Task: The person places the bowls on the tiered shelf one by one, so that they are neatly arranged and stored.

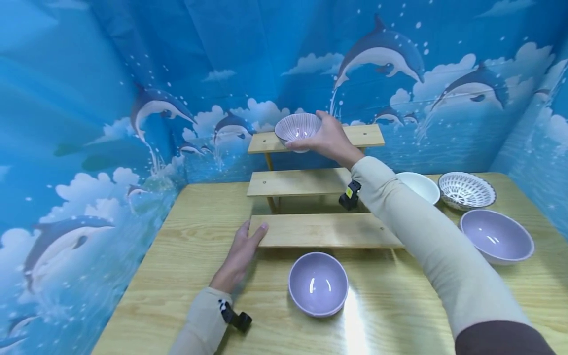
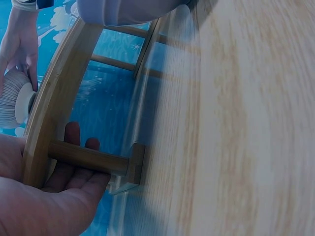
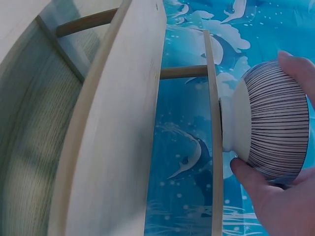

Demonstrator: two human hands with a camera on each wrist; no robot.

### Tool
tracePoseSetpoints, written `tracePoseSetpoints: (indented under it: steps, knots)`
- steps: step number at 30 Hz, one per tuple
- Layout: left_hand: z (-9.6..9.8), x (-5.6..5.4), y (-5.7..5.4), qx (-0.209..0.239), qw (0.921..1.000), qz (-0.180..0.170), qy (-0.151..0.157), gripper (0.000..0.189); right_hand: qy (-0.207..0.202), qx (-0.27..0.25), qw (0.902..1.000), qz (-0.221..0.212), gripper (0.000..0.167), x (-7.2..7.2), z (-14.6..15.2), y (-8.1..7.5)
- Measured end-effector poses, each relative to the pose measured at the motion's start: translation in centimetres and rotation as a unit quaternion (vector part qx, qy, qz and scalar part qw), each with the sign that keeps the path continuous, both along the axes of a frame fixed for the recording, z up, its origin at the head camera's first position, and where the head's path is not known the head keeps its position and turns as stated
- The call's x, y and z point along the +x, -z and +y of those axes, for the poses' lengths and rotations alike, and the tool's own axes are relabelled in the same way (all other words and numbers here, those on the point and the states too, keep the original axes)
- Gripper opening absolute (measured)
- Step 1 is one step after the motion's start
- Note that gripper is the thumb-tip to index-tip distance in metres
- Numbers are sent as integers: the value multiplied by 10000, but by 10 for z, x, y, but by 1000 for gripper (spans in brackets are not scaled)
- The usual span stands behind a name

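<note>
A striped bowl (image 1: 298,127) is held upright by my right hand (image 1: 330,138), thumb and fingers on opposite sides, at the top board of a three-tier wooden stand (image 1: 301,182). In the right wrist view the foot of the bowl (image 3: 275,120) is right at that board; whether it touches cannot be told. My left hand (image 1: 239,251) grips the left end of the lowest board, thumb above. Its fingers (image 2: 74,179) are underneath, beside a wooden strut (image 2: 88,157). A plain purple bowl (image 1: 318,284) sits on the table in front of the stand.
Right of the stand are a pale bowl (image 1: 419,186), a patterned bowl (image 1: 467,191) and a larger purple bowl (image 1: 497,236), partly near my right sleeve (image 1: 412,231). A blue dolphin-print backdrop (image 1: 266,59) hangs behind and beside the wooden table (image 1: 195,222).
</note>
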State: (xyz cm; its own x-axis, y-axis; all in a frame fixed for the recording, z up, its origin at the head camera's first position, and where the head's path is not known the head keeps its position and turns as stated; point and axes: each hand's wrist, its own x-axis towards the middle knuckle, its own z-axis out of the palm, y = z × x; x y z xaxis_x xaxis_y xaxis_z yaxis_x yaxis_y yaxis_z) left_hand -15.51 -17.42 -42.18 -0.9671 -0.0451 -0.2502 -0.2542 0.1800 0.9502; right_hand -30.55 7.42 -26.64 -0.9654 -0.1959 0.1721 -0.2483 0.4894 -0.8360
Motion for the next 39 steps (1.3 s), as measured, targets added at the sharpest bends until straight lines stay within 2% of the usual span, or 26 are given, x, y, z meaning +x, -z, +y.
tracePoseSetpoints:
  steps: [7,22,30,39]
  knots:
    - [1,0,1,26,10000,27,6,91,-92,-327,9994,8,123,-8,-6,4]
    - [2,-1,-1,28,10000,83,1,83,-190,-525,9984,-39,119,-19,-18,8]
    - [1,-1,0,-8,10000,52,-36,85,-156,-417,9990,-88,119,-17,-18,7]
    - [1,-2,1,-29,10000,50,-7,91,-256,-172,9994,-128,126,-8,-4,-3]
